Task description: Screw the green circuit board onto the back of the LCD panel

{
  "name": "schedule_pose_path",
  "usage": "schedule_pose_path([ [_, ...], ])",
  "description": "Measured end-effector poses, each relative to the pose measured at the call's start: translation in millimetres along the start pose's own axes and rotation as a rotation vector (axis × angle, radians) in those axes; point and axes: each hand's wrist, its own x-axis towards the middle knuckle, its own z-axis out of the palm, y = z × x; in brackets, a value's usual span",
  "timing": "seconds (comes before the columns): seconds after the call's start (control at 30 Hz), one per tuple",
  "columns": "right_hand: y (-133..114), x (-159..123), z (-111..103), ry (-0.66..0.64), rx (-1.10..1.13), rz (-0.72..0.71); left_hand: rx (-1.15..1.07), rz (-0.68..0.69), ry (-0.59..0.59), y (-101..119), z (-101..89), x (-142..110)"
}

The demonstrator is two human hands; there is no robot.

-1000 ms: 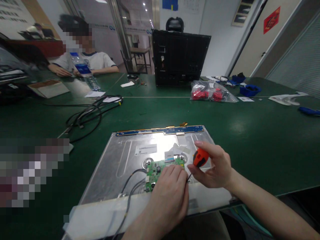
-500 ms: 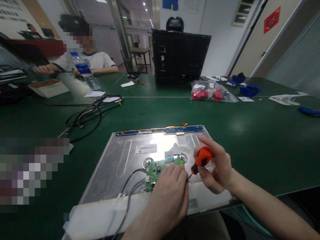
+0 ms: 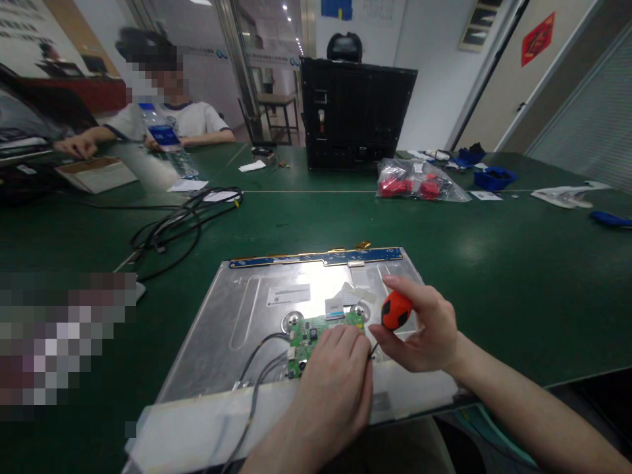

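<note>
A flat metal display panel [image 3: 237, 368] lies on the green table, its back side up, with a green circuit board [image 3: 320, 324] fixed near its middle. My left hand [image 3: 336, 375] rests over the right part of that board, fingers bent and pressed together; their tips, and whatever they hold, are hidden. An orange and black screwdriver [image 3: 396, 310] is gripped by my right hand [image 3: 427, 326], thumb and fingers around the handle. Its thin shaft slants down to the board's right edge, beside my left fingers. Grey and black cables [image 3: 254, 395] run from the board's left side.
Coiled black cables [image 3: 187, 217] lie to the left. A black monitor [image 3: 355, 118] stands at the back, with a plastic bag of red parts [image 3: 419, 183] before it. A water bottle [image 3: 170, 145] and an open box [image 3: 97, 174] are at the far left, near a seated person [image 3: 197, 122].
My right thumb and fingers have shifted around the screwdriver's handle, which has turned and tilted slightly. My left hand and the panel stay in place. The seated person's hand has moved slightly left.
</note>
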Motion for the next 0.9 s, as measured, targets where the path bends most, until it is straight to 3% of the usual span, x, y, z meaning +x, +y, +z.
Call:
schedule_pose_path([
  [0.6, -2, -4, -3, 0.005, -0.099, 0.038, 0.032, -0.003, -0.021, -2, 1.8, 0],
  [0.9, 7, -15, 5, 0.061, 0.094, 0.015, 0.096, 0.010, 0.002, -2, 4.1, 2],
])
